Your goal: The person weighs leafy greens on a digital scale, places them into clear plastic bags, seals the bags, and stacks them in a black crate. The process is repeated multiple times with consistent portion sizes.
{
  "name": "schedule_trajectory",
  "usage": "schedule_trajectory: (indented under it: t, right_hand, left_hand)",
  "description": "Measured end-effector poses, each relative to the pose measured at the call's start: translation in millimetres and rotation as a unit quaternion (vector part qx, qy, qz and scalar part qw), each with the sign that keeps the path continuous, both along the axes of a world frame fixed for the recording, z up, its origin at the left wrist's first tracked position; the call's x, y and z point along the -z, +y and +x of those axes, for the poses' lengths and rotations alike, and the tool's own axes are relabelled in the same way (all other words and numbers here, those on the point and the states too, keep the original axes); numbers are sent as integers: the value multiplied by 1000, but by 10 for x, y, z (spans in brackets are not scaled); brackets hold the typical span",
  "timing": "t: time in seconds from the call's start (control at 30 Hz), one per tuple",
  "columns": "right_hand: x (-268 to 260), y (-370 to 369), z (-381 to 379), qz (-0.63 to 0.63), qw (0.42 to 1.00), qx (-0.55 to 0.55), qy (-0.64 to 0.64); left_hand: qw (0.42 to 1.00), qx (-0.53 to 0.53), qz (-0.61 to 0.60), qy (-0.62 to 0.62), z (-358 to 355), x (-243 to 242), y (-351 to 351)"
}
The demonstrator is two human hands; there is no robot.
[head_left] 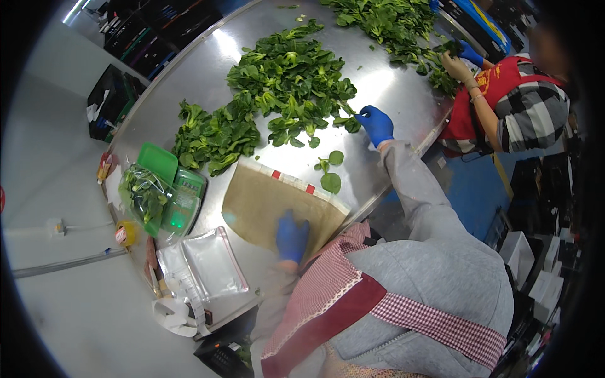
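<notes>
My right hand (376, 125), in a blue glove, reaches to the edge of a heap of leafy greens (295, 78) that look like bok choy. Its fingertips are pinched at a small leafy stalk (349, 124). My left hand (292, 237), also blue-gloved and blurred, is over a tan sheet (257, 201) with a white, red-marked edge; its fingers look apart and hold nothing visible. Loose leaves (331, 172) lie beyond the sheet. A smaller pile of greens (217, 137) is at the left. Bagged greens (146, 191) rest on a green digital scale (186, 208).
Clear plastic bags (212, 262), a curled label strip (177, 316) and a yellow tape roll (125, 233) lie near the left edge of the metal table (189, 85). A co-worker (510, 99) handles another heap of greens (387, 23). Black crates (113, 101) stand beyond the table.
</notes>
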State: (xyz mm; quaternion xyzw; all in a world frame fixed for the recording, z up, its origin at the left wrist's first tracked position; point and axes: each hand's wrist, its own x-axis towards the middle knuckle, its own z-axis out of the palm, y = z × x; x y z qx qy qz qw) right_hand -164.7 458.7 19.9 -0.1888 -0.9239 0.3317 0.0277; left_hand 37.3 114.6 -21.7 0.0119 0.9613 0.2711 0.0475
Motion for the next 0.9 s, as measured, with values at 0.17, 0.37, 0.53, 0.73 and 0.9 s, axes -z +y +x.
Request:
schedule_trajectory:
  t: [0.17,0.37,0.53,0.73,0.9]
  right_hand:
    - [352,17,-166,90,992,-78,-33]
    - [221,-50,-174,4,993,-98,66]
    - [59,-138,-188,-104,982,-155,28]
    - [242,-552,28,-147,953,-247,-94]
    - [-462,-1482,148,-211,895,-360,-159]
  left_hand:
    - [998,19,-48,-28,37,-188,-23]
    - [991,22,-129,-3,-7,-300,-246]
    - [993,10,-118,8,8,-160,-265]
    - [994,50,-95,-2,54,-259,-223]
    - [986,-117,119,25,185,-145,-413]
